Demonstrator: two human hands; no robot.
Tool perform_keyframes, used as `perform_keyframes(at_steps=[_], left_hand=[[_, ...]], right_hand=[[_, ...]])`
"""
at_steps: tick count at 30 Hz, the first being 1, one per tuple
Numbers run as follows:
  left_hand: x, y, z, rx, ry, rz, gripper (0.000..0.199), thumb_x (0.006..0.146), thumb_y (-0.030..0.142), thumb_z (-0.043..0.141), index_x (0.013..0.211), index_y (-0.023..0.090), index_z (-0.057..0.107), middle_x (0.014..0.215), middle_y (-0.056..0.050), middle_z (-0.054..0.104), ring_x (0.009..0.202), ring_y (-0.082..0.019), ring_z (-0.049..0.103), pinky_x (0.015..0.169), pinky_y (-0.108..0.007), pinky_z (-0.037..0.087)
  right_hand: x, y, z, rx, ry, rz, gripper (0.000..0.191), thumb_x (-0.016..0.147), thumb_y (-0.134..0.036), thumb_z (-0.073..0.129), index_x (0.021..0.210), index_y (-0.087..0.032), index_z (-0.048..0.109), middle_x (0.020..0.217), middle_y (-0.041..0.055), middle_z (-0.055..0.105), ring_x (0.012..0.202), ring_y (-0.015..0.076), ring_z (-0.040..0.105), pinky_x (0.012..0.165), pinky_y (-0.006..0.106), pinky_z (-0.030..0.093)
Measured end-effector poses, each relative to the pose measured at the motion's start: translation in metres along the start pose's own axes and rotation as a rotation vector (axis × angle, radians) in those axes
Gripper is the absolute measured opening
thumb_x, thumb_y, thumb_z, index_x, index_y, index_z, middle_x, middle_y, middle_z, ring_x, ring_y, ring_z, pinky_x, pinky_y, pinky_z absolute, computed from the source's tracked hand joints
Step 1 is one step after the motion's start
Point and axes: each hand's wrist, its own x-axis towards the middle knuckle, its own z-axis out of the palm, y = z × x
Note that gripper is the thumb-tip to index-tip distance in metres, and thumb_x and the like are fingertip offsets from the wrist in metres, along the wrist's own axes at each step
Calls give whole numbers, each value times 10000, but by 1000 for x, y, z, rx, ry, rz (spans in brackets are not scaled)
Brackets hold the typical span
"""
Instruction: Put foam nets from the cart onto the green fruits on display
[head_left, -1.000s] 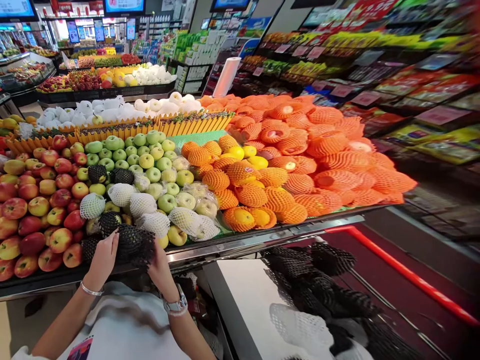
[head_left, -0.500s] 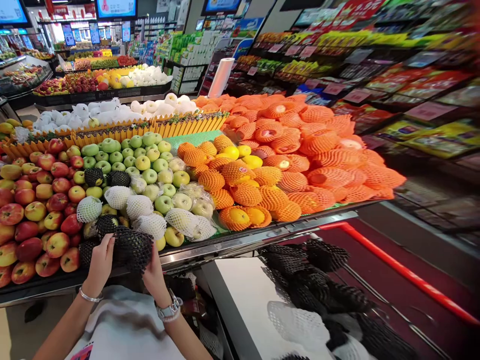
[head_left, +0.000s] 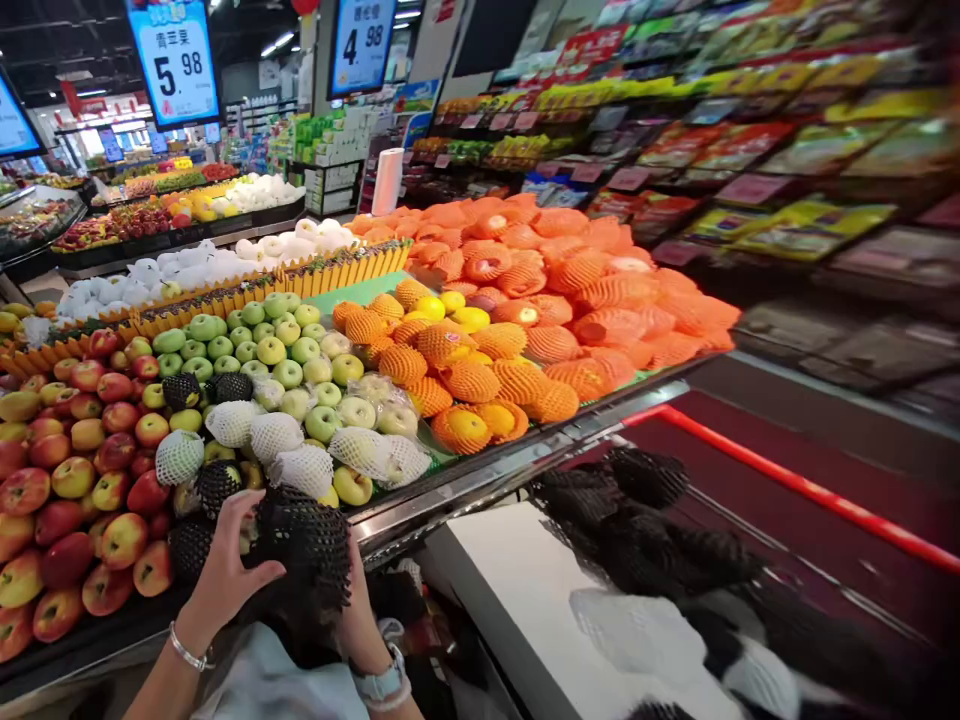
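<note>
A black foam net sleeve [head_left: 311, 540] is spread wide between my hands, above the front edge of the fruit stand. My right hand [head_left: 358, 610] grips its right side, the fingers mostly hidden behind the mesh. My left hand [head_left: 223, 572] is at the left side of the sleeve, thumb and fingers apart in a C shape; whether it touches the mesh is unclear. Just beyond lie apples in white foam nets [head_left: 300, 470] and black foam nets [head_left: 216, 485]. Red apples [head_left: 124, 540] are heaped to the left, green apples [head_left: 287, 373] farther back.
Oranges in orange nets [head_left: 469, 380] and a pile in red-orange nets [head_left: 600, 280] fill the stand's right side. A metal rail [head_left: 480, 480] edges it. Below right are a white box [head_left: 517, 600], more black nets [head_left: 645, 540] and a red bar [head_left: 787, 485].
The black sleeve has been stretched wider and lowered closer to my body. My left hand's fingers have gone from pinching it to spread apart. The view has shifted, with price screens now lower.
</note>
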Motion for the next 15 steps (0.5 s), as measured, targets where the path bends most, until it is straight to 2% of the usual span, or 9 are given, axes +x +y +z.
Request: perform_keyframes(at_steps=[2, 3, 4, 6, 9, 11, 13, 15], left_hand=[[8, -5, -4, -37, -140, 23, 939, 656, 499, 820, 1440, 219, 387, 1488, -156, 441, 1384, -335, 406, 1164, -495, 299], [12, -9, -7, -56, -219, -5, 1014, 624, 494, 841, 1465, 215, 347, 1507, -160, 419, 1399, -342, 386, 1177, -506, 272], [16, -13, -9, -70, -283, -49, 1029, 616, 488, 845, 1469, 207, 341, 1502, -163, 429, 1398, -344, 390, 1183, -513, 259], [22, -25, -14, -112, -336, -133, 966, 639, 482, 823, 1444, 187, 378, 1460, -165, 485, 1377, -344, 423, 1179, -518, 268], [26, -49, -19, -236, -311, -190, 887, 650, 480, 788, 1400, 172, 428, 1427, -160, 525, 1341, -336, 471, 1152, -497, 331], [27, -66, -20, -303, -259, -233, 839, 658, 483, 761, 1379, 188, 452, 1407, -143, 547, 1312, -323, 507, 1121, -479, 387], [26, -81, -22, -316, -164, -325, 760, 725, 503, 682, 1393, 235, 438, 1374, -120, 577, 1261, -300, 559, 1056, -474, 464], [27, -92, -26, -301, -52, -425, 685, 809, 518, 575, 1427, 291, 387, 1328, -106, 609, 1192, -276, 613, 967, -464, 535]], right_hand=[[-3, -8, 11, 21, 36, -36, 704, 817, -615, 621, 1412, -279, 448, 1367, 92, 598, 1216, 268, 602, 983, 470, 539], [-5, -15, 17, 24, 41, -54, 730, 782, -625, 655, 1393, -264, 480, 1342, 98, 616, 1205, 273, 608, 975, 458, 545], [-7, -23, 23, 20, 44, -68, 731, 754, -624, 684, 1363, -254, 521, 1303, 100, 643, 1188, 276, 618, 965, 440, 551], [-13, -41, 33, -13, 47, -81, 618, 754, -585, 701, 1263, -244, 620, 1180, 87, 706, 1104, 264, 657, 929, 401, 567], [-24, -55, 44, -127, 47, -100, 336, 862, -456, 606, 1068, -219, 728, 943, 56, 756, 880, 217, 698, 800, 344, 593], [-34, -48, 42, -221, 75, -128, 284, 915, -368, 527, 994, -209, 748, 865, 47, 755, 784, 191, 694, 734, 317, 588], [-47, -28, 30, -369, 158, -128, 305, 948, -304, 457, 1004, -212, 742, 901, 57, 758, 820, 189, 701, 775, 332, 579], [-66, 1, 7, -595, 263, -51, 336, 966, -275, 403, 1059, -218, 720, 1026, 79, 746, 981, 204, 685, 906, 388, 545]])
